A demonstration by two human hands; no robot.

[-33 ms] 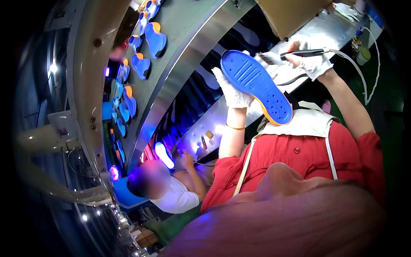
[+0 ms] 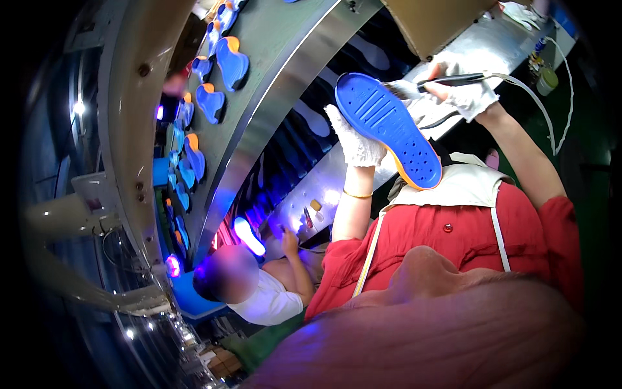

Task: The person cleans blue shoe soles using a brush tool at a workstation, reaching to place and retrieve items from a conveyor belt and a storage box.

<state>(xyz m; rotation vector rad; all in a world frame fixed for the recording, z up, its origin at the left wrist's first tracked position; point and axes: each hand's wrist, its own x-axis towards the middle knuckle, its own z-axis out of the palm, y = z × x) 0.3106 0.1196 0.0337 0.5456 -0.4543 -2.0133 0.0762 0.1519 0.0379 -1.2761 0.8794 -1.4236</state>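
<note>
My left hand [image 2: 356, 144], in a white glove with bare fingertips hidden from sight, grips a blue shoe insole [image 2: 389, 126] with an orange edge. Its underside, with grooves at one end and small holes at the other, faces the camera. In my right hand [image 2: 465, 97], also in a white glove, is a brush [image 2: 453, 80] with a dark handle and a pale hose at its back end. The bristles lie at the insole's upper right edge; whether they touch it I cannot tell.
A green conveyor belt [image 2: 269, 39] on the left carries several blue and orange insoles [image 2: 232, 63], bordered by a metal rail [image 2: 278, 78]. Dark insoles hang or lie beyond the metal bench [image 2: 486, 48]. A cardboard sheet [image 2: 434, 23] stands above. Another person [image 2: 272, 298] sits at lower left.
The brush and my right hand have shifted slightly left, bringing the bristles closer to the insole's edge. The insole stays almost still in my left hand.
</note>
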